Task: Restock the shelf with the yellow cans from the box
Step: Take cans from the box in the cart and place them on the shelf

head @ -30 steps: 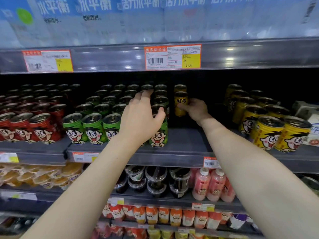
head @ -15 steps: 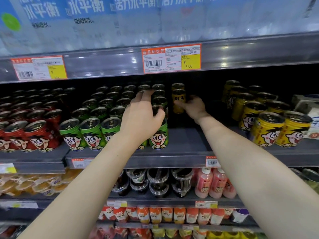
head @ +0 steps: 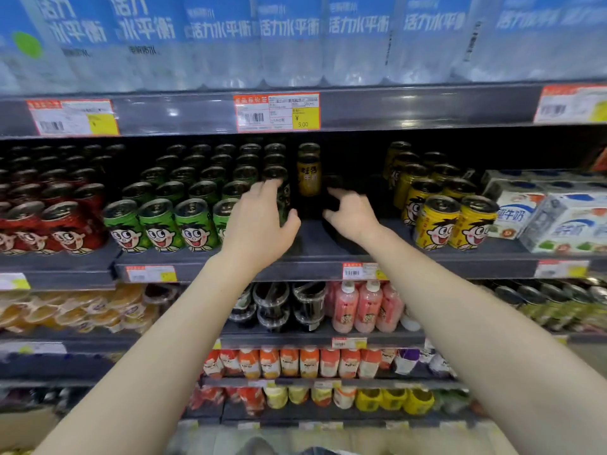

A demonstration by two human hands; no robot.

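Yellow cans (head: 440, 221) stand in a block toward the right end of the shelf (head: 322, 247). A lone yellow can (head: 308, 178) stands deep at mid-shelf. The right hand (head: 353, 216) hovers near it, fingers loosely curled, holding nothing. The left hand (head: 259, 224) drapes over the end green can (head: 283, 200); whether it grips cannot be told. The shelf is grey metal, with price tags (head: 359, 270) on its front edge.

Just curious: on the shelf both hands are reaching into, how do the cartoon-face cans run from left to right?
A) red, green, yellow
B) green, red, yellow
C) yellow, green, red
A: the red cans stand at the far left, the green cans come next to them, and the yellow cans stand to the right, beyond a gap.
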